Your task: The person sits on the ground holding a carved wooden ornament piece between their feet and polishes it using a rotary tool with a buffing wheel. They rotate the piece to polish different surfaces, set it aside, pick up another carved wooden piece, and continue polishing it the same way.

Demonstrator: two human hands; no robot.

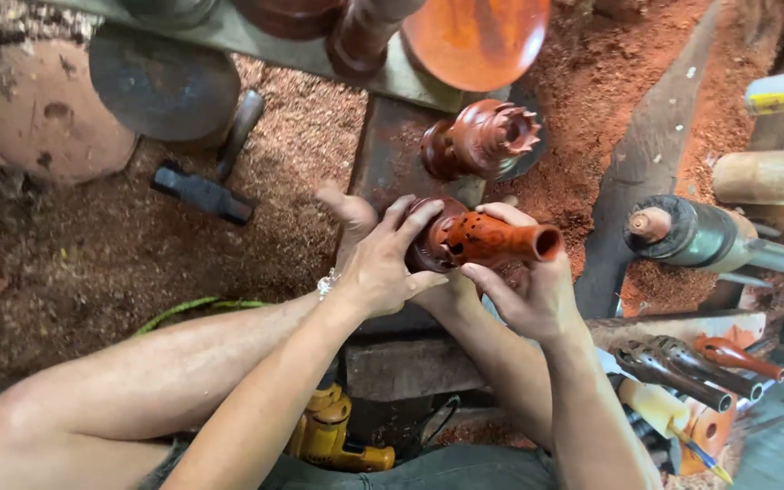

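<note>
the left hand (381,263) wraps its fingers over the wide dark end of a turned wooden piece (487,240), thumb underneath, gripping it. the right hand (528,295) holds the same piece from below and behind, fingers curled around the orange-red neck, index finger laid along the top. the piece sits near the middle of the view, its hollow mouth pointing toward 3 o'clock, with small dark holes along its body.

at 12 o'clock from the hands, just beyond them, a reddish crown-toothed chuck (483,138) juts from the lathe. further at 12 o'clock a blurred orange disc (475,36) fills the top edge. at 10 o'clock a hammer (210,181) lies in wood shavings (93,263), its handle running up toward a round dark metal plate (163,82), and beside that, at the far left, a round wooden disc (43,109).

at 3 o'clock a metal spindle with a dark collar (691,234) lies across red sawdust (592,100). above it, toward 2 o'clock, a pale wooden cylinder (762,177). at 4 o'clock several tool handles (682,363) lie side by side, one orange. at 7 o'clock, under the forearms, a yellow power drill (333,436) rests low, and a green cord (183,310) shows at 9 o'clock.
</note>
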